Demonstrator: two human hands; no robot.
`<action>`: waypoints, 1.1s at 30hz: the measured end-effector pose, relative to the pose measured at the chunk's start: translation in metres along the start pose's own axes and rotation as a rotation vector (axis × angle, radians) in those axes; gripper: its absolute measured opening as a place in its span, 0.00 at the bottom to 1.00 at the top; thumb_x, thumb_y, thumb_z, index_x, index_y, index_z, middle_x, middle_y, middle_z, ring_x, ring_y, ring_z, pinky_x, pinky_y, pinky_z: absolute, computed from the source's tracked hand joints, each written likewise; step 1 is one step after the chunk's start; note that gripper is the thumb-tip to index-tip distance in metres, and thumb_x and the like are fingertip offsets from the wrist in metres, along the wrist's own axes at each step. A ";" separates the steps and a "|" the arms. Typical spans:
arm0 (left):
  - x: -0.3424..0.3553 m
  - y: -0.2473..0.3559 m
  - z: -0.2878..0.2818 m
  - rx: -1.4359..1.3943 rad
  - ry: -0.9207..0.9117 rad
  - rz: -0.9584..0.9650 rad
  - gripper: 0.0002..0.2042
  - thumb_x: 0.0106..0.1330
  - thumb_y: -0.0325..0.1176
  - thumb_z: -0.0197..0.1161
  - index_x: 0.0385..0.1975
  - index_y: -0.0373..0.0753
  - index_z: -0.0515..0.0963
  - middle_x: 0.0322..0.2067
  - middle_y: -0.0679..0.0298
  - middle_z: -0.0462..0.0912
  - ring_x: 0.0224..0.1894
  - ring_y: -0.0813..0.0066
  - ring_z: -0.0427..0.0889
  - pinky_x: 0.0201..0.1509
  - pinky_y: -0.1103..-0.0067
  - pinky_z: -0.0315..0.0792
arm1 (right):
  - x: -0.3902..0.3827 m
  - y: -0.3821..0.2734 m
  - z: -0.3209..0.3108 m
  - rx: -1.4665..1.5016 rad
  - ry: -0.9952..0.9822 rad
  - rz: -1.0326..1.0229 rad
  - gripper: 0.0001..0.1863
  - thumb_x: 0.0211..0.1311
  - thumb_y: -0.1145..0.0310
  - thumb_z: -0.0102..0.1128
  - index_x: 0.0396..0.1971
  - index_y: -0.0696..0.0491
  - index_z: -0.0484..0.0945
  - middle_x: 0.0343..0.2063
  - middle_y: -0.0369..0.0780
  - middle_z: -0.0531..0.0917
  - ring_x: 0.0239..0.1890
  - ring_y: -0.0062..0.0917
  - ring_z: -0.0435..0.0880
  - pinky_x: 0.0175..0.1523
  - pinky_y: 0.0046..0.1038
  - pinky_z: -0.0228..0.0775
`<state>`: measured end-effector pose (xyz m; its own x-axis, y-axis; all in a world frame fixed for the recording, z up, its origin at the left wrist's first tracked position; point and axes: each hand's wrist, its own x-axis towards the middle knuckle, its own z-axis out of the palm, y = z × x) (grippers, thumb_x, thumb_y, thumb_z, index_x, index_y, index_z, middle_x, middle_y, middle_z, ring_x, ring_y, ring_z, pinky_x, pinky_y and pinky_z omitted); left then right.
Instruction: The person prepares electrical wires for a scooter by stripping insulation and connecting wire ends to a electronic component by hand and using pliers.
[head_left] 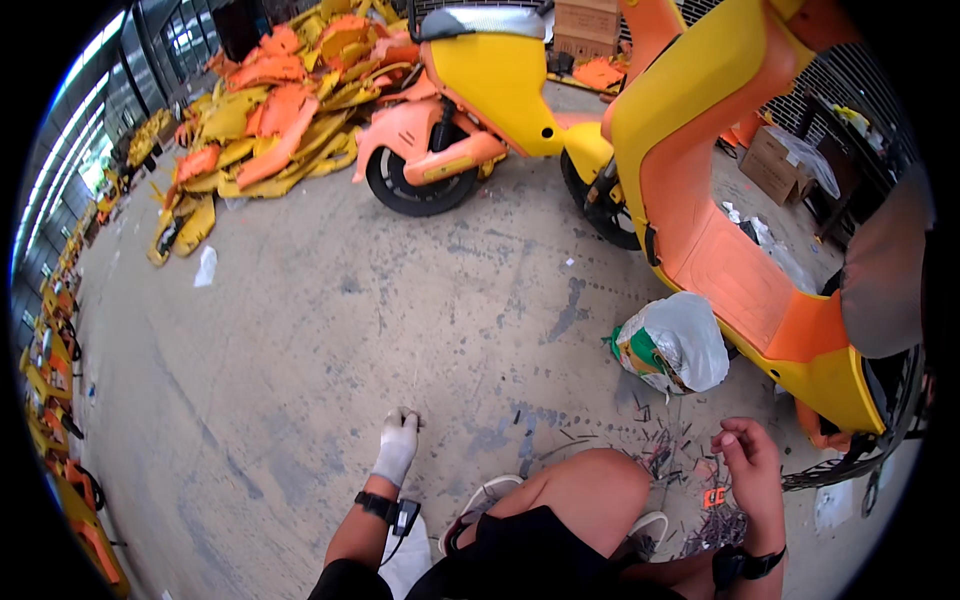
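Observation:
My left hand [398,446], in a whitish glove with dark fingertips, hovers over the concrete floor left of my knee. Its fingers are curled together, and whatever they may hold is too small to make out. To the right, my bare right hand [750,462] is raised with thumb and fingers bent toward each other. Anything pinched there cannot be made out. Below it lies a heap of thin dark stick-like pieces [715,530], with a small orange piece [714,497] beside it. More such pieces lie scattered toward an open white-and-green bag [688,340].
A yellow-and-orange scooter [745,270] stands close on the right, another yellow scooter [490,85] farther ahead. Yellow and orange body panels [275,110] are piled at the far left. A cardboard box [775,165] sits at the back right. More scooters [60,400] line the left side.

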<state>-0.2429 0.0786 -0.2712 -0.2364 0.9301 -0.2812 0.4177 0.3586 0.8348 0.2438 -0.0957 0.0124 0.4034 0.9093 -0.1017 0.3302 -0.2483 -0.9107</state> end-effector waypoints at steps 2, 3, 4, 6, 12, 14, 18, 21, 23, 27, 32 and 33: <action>-0.034 0.050 -0.031 -0.487 -0.051 0.041 0.05 0.72 0.30 0.56 0.36 0.35 0.72 0.32 0.58 0.82 0.30 0.68 0.83 0.40 0.75 0.79 | 0.005 -0.013 0.014 -0.009 -0.091 -0.048 0.10 0.71 0.73 0.57 0.48 0.61 0.77 0.34 0.38 0.85 0.37 0.20 0.84 0.44 0.23 0.77; -0.055 0.088 -0.043 -0.492 -0.068 0.075 0.04 0.72 0.29 0.54 0.37 0.35 0.71 0.31 0.60 0.81 0.29 0.71 0.82 0.38 0.77 0.78 | 0.005 -0.017 0.017 -0.020 -0.123 -0.070 0.10 0.71 0.73 0.58 0.48 0.60 0.77 0.33 0.38 0.86 0.37 0.20 0.84 0.44 0.23 0.77; -0.077 0.134 -0.055 -0.500 -0.089 0.107 0.04 0.73 0.28 0.53 0.37 0.35 0.71 0.30 0.61 0.80 0.28 0.74 0.81 0.36 0.79 0.77 | 0.006 -0.016 0.021 0.056 -0.161 -0.108 0.11 0.71 0.73 0.58 0.48 0.60 0.78 0.34 0.39 0.87 0.36 0.19 0.85 0.43 0.23 0.77; -0.116 0.210 -0.081 -0.428 -0.149 0.212 0.03 0.73 0.27 0.52 0.39 0.35 0.69 0.30 0.63 0.80 0.26 0.77 0.78 0.32 0.81 0.73 | 0.005 -0.023 0.032 0.069 -0.223 -0.163 0.11 0.70 0.72 0.59 0.49 0.60 0.79 0.35 0.40 0.87 0.37 0.19 0.85 0.44 0.23 0.77; -0.224 0.354 -0.094 -0.301 -0.465 0.400 0.05 0.72 0.26 0.53 0.44 0.34 0.69 0.31 0.63 0.80 0.22 0.84 0.68 0.25 0.85 0.62 | -0.017 -0.054 0.043 0.261 -0.377 -0.267 0.11 0.69 0.69 0.62 0.45 0.60 0.82 0.36 0.39 0.88 0.36 0.19 0.85 0.43 0.23 0.77; -0.252 0.378 -0.086 -0.257 -0.514 0.389 0.07 0.72 0.25 0.54 0.45 0.33 0.69 0.31 0.63 0.81 0.21 0.86 0.66 0.25 0.86 0.60 | -0.024 -0.064 0.041 0.270 -0.374 -0.345 0.10 0.69 0.68 0.63 0.43 0.59 0.83 0.36 0.39 0.88 0.35 0.19 0.85 0.41 0.23 0.77; -0.273 0.404 -0.054 -0.143 -0.610 0.491 0.09 0.72 0.29 0.58 0.47 0.32 0.72 0.32 0.64 0.84 0.24 0.87 0.72 0.28 0.86 0.67 | -0.045 -0.085 0.015 0.181 -0.122 -0.594 0.09 0.67 0.68 0.65 0.40 0.58 0.84 0.32 0.41 0.86 0.30 0.23 0.84 0.37 0.24 0.75; -0.283 0.413 -0.014 -0.100 -0.666 0.564 0.10 0.72 0.28 0.58 0.48 0.32 0.73 0.33 0.64 0.85 0.25 0.87 0.74 0.29 0.86 0.69 | -0.051 -0.085 -0.010 0.102 0.125 -0.815 0.07 0.64 0.70 0.67 0.38 0.57 0.83 0.29 0.40 0.85 0.28 0.28 0.83 0.33 0.25 0.74; -0.293 0.418 0.006 -0.076 -0.686 0.582 0.10 0.71 0.28 0.58 0.48 0.31 0.73 0.32 0.65 0.85 0.26 0.87 0.75 0.30 0.86 0.70 | -0.054 -0.079 -0.024 0.049 0.232 -0.900 0.07 0.63 0.71 0.68 0.37 0.57 0.83 0.29 0.40 0.85 0.28 0.29 0.83 0.33 0.26 0.74; -0.288 0.391 0.033 -0.069 -0.717 0.528 0.08 0.72 0.25 0.56 0.47 0.31 0.70 0.33 0.60 0.83 0.24 0.82 0.74 0.29 0.83 0.70 | -0.046 -0.064 -0.029 -0.057 0.283 -0.973 0.07 0.60 0.72 0.69 0.36 0.54 0.83 0.28 0.38 0.84 0.27 0.31 0.83 0.31 0.28 0.74; -0.256 0.342 0.047 -0.043 -0.815 0.460 0.09 0.72 0.25 0.55 0.49 0.31 0.71 0.33 0.60 0.83 0.25 0.82 0.75 0.30 0.83 0.71 | -0.043 -0.050 -0.009 -0.387 0.208 -1.002 0.15 0.50 0.71 0.73 0.40 0.47 0.83 0.36 0.31 0.82 0.44 0.28 0.79 0.45 0.32 0.66; -0.251 0.341 0.049 -0.053 -0.857 0.408 0.09 0.73 0.26 0.54 0.49 0.31 0.71 0.33 0.61 0.83 0.25 0.83 0.75 0.30 0.83 0.70 | -0.045 -0.052 -0.008 -0.447 0.179 -0.977 0.16 0.49 0.71 0.74 0.41 0.46 0.83 0.37 0.31 0.82 0.47 0.29 0.78 0.49 0.34 0.65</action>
<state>0.0020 -0.0291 0.0606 0.6517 0.7325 -0.1970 0.2809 0.0082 0.9597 0.2153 -0.1263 0.0674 -0.0951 0.7274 0.6796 0.8417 0.4233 -0.3353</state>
